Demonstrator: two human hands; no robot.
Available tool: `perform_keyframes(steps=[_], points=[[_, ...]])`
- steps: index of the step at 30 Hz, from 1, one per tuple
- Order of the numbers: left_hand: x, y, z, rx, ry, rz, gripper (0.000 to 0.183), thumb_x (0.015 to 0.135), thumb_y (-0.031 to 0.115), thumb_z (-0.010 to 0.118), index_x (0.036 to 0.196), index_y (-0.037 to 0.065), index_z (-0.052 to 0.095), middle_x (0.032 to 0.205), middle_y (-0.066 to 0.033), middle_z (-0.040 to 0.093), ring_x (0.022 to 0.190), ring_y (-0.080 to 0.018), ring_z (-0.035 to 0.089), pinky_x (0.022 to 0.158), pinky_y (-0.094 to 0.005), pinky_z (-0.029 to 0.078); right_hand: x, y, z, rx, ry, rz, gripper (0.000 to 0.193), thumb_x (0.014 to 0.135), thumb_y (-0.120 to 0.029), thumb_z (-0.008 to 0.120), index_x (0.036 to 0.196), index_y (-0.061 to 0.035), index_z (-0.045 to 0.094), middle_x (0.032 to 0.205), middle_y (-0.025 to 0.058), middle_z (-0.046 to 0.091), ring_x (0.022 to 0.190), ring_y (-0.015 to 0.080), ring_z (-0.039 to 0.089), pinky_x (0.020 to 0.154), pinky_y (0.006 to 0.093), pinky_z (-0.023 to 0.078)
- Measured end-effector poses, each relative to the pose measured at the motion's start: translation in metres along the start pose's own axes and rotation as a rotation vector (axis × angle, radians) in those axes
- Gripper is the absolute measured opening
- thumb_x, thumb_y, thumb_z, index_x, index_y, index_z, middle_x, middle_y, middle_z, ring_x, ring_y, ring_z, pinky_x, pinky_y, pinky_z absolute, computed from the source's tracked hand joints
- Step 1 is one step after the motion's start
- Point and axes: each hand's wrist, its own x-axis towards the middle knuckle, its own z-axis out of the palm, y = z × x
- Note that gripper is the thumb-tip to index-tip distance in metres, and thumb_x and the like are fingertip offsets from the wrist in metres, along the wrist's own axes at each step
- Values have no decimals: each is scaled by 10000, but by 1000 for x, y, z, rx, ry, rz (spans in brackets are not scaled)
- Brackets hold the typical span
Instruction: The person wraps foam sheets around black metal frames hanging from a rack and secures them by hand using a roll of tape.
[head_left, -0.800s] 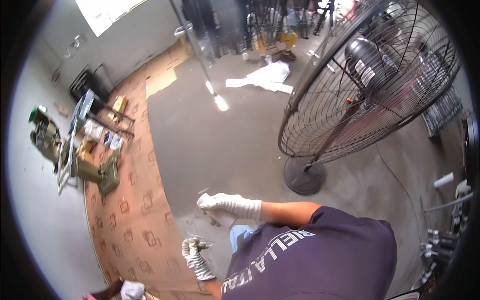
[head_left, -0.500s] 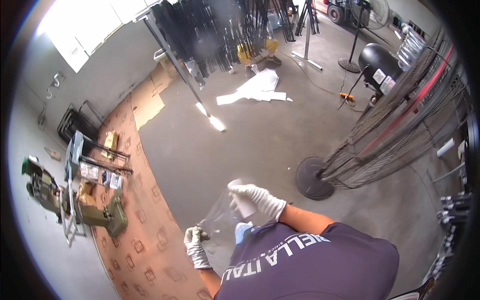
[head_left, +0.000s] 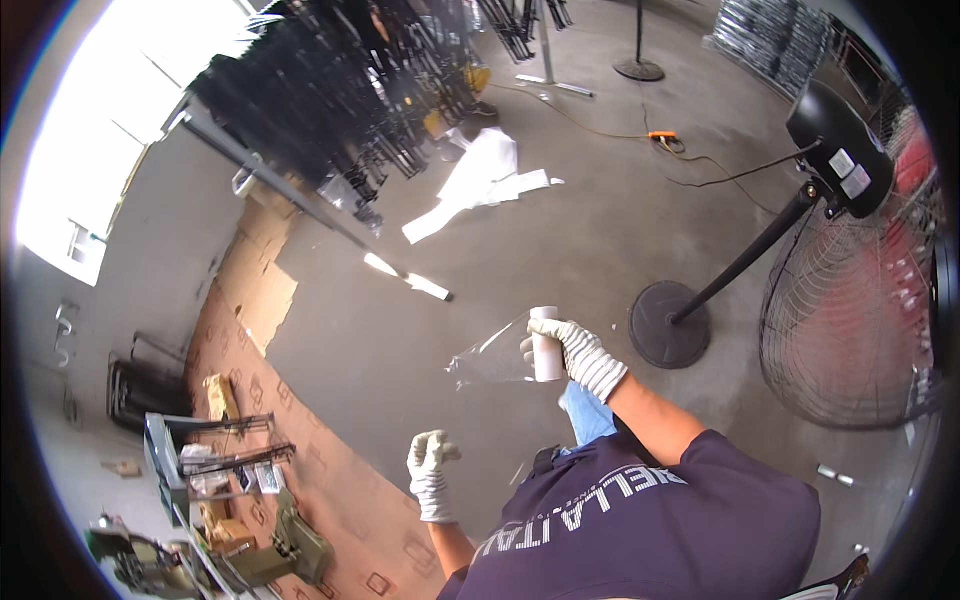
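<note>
My right hand (head_left: pixel 580 350), in a white striped knit glove, is closed around a pale roll of clear plastic film (head_left: pixel 546 357), held upright in front of my body. A loose flap of thin film (head_left: pixel 490 358) stretches left from the roll, its crinkled end free in the air. Lower and to the left, my gloved left hand (head_left: pixel 432 475) is apart from the film. Its fingers are loosely curled with a small gap at the thumb, and nothing shows in them.
A large floor fan (head_left: pixel 845 290) with a round base stands at right. Dark metal frames (head_left: pixel 310 90) hang from a rack ahead, with a person partly hidden behind them. White sheets (head_left: pixel 470 185) and a cord with an orange socket (head_left: pixel 662 136) lie on the floor. A green machine (head_left: pixel 290 545) is at left.
My left hand has let go of the film and dropped away from it. My right hand has moved right with the roll, now upright. The view has turned, shifting the fan and rack.
</note>
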Motion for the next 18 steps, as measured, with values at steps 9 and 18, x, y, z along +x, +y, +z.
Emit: perform_keyframes(steps=[9, 18], points=[[239, 41, 156, -66, -274, -38, 210, 801, 135, 572, 964, 7, 535, 778, -46, 584, 700, -113, 555, 686, -250, 460, 235, -118, -22, -195, 154, -276, 346, 675, -240, 709, 944, -87, 553, 769, 25, 578, 686, 109, 535, 624, 261, 455], [419, 45, 255, -78, -374, -249, 216, 807, 128, 563, 981, 2, 539, 834, -67, 590, 760, -127, 556, 719, -265, 462, 383, -217, -17, -1118, 326, -234, 403, 594, -290, 704, 918, -127, 531, 864, 54, 595, 813, 221, 574, 747, 319, 438]])
